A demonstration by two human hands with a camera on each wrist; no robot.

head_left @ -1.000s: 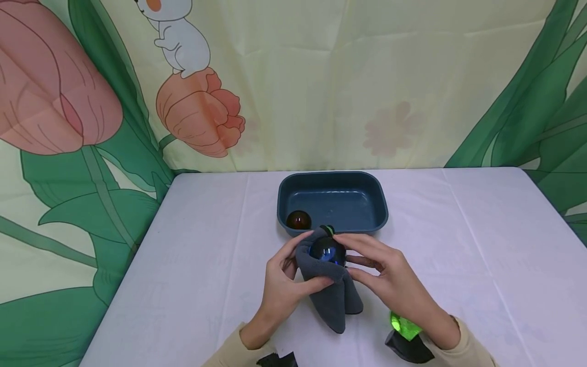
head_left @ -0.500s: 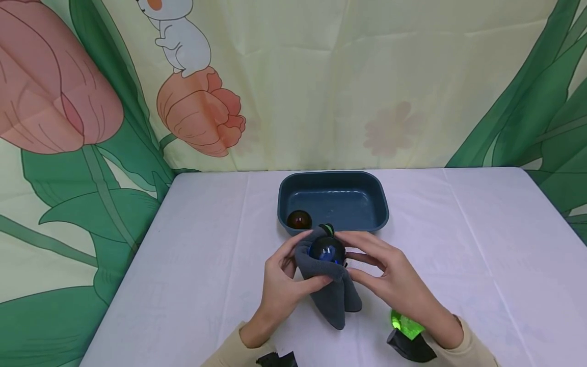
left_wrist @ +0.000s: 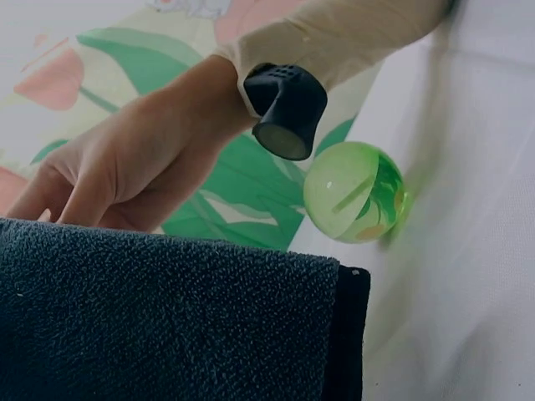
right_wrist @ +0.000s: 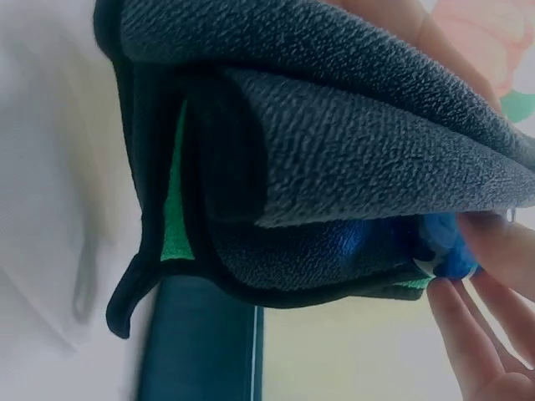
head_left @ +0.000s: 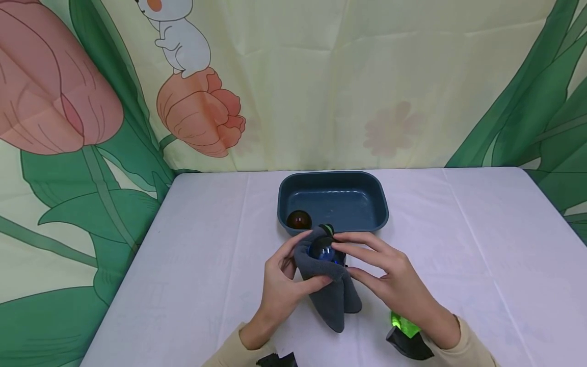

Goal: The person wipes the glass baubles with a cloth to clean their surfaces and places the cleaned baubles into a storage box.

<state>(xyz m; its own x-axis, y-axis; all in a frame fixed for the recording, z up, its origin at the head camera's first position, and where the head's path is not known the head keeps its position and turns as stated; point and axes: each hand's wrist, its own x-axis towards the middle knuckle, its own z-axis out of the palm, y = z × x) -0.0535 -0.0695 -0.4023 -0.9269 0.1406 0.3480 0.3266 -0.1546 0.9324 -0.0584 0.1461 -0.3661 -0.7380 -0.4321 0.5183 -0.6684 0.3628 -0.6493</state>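
Left hand (head_left: 284, 285): pinching a grey cloth (head_left: 338, 300), thumb on the near face, fingers mostly out of sight behind. Right hand (head_left: 392, 265): thumb and fingertips drawn in on a blue ball (head_left: 319, 251); grip looks light. Hands face each other, a little apart, on the near side of the tub (head_left: 353, 204).

Main relation: the ball lies between the two hands, seated in the cloth's fold, near the tub's near rim. Cloth wraps its left and near sides; the side toward the right hand is bare. Right hand therefore nearer to the ball itself; the left appears to have it only through cloth. Judged: that bare side is what gives the right hand its purchase.

Cloth's long axis runs from the tub's near rim back toward the person, slightly slanted. Ball sits at the tubward end, loose tails at the other. Whether the tails touch the table (head_left: 206, 244) cannot be told.

Outward: a dark ball (head_left: 299, 219) inside the tub, near left corner, closer to the left hand. A green ball (left_wrist: 353, 192) on the table, near side and right of the tub, by the right wrist. Printed backdrop (head_left: 293, 102) beyond the tub.
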